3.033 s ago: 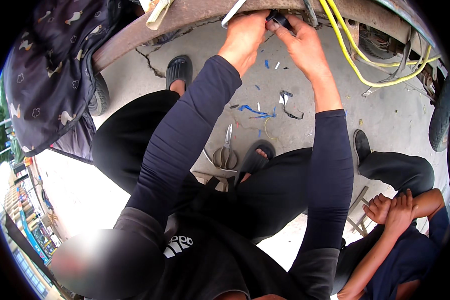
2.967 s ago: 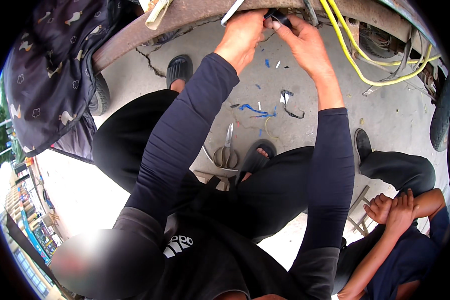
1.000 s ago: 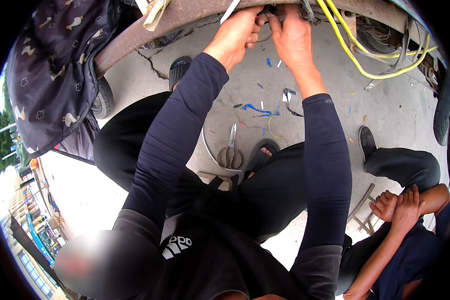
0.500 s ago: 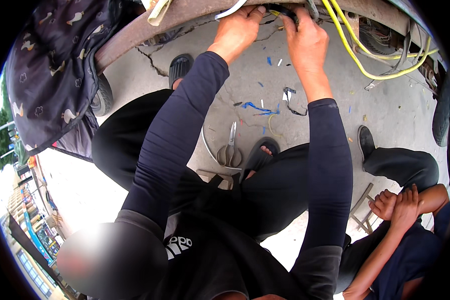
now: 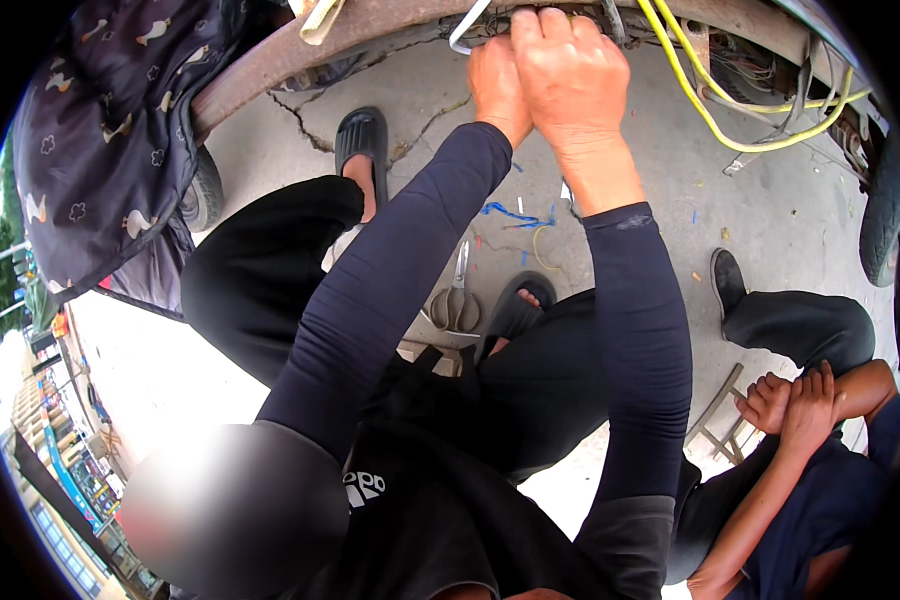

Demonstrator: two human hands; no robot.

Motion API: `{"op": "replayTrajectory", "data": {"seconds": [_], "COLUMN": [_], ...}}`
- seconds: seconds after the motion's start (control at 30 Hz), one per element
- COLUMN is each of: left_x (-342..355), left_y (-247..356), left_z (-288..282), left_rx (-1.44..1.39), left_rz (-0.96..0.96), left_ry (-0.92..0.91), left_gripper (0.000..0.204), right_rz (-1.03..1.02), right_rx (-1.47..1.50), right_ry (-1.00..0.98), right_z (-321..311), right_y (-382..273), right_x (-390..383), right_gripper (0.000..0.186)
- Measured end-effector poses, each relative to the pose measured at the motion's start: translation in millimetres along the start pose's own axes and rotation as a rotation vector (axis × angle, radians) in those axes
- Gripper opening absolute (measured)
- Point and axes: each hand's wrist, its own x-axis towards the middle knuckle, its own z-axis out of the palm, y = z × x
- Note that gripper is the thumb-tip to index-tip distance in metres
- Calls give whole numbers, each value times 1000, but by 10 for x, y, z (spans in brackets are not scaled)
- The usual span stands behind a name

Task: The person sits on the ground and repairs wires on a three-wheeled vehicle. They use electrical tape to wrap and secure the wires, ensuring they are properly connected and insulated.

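Observation:
Up at the rusty metal bar (image 5: 410, 28), both of my hands are close together. My right hand (image 5: 574, 85) is closed in a fist, its knuckles toward the bar, and overlaps my left hand (image 5: 497, 88). The left is curled too, its fingers mostly covered. What lies between them is hidden. A bent white cable (image 5: 460, 35) comes down beside the left hand. To the right of my hands, a yellow cable (image 5: 715, 125) hangs in a loop from the frame.
Scissors (image 5: 457, 300) lie on the concrete between my feet, near blue wire scraps (image 5: 518, 215). A patterned dark cover (image 5: 110, 150) drapes at the left. At the right sits another person with crossed hands (image 5: 795, 405); a tyre (image 5: 880, 235) stands beyond.
My hands have come together, the right moving left across the left one. A black strip seen between them earlier is now hidden. My left leg has shifted slightly, baring more of the sandal.

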Motion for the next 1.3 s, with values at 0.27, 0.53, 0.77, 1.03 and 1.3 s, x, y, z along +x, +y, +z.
{"op": "replayTrajectory", "data": {"seconds": [0.27, 0.53, 0.77, 1.03, 1.3], "left_x": [-122, 192, 397, 486, 462], "left_y": [-172, 222, 140, 171, 231], "left_z": [142, -1, -156, -169, -360], "left_rx": [-31, -756, -740, -714, -801], "left_rz": [161, -701, -850, -905, -811], "left_ry": [-26, -214, -339, -427, -512], "left_gripper": [29, 47, 37, 42, 40], "right_rz": [-312, 235, 457, 333, 441], "right_rx": [10, 456, 699, 282, 394], "right_ry": [-208, 44, -161, -7, -78], "right_z": [70, 154, 399, 682, 696], "right_y": [-252, 354, 442, 425, 272], "right_x": [-96, -262, -207, -282, -170], "right_gripper": [14, 13, 19, 19, 20]}}
